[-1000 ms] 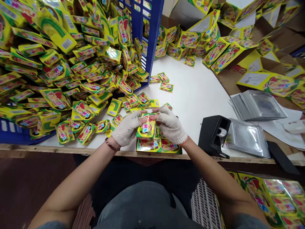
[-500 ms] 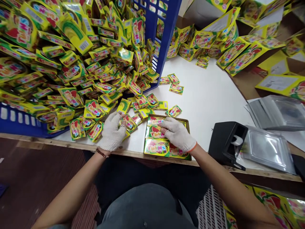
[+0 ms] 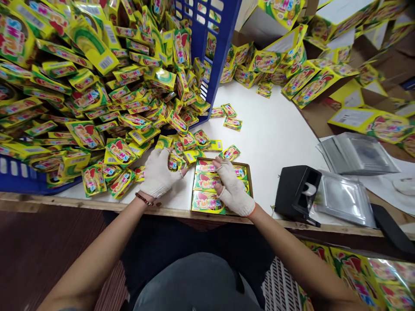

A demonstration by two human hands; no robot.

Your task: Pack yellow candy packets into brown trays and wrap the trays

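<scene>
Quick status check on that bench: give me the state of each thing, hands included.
Left hand: open, thumb spread, at the loose boxes.
Right hand: open, palm down over the tray.
Tray: uncovered, filled with boxes at least where visible.
Boxes in the tray: lying flat, partly hidden.
Loose boxes: scattered.
Blue basket: heaped, spilling boxes.
Tape dispenser: upright, loaded.
Clear plastic pieces: stacked.
Display cartons: several open.

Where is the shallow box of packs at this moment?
In the head view, the shallow box lies at the table's front edge, partly under the right hand, left of the black tape dispenser.
</scene>
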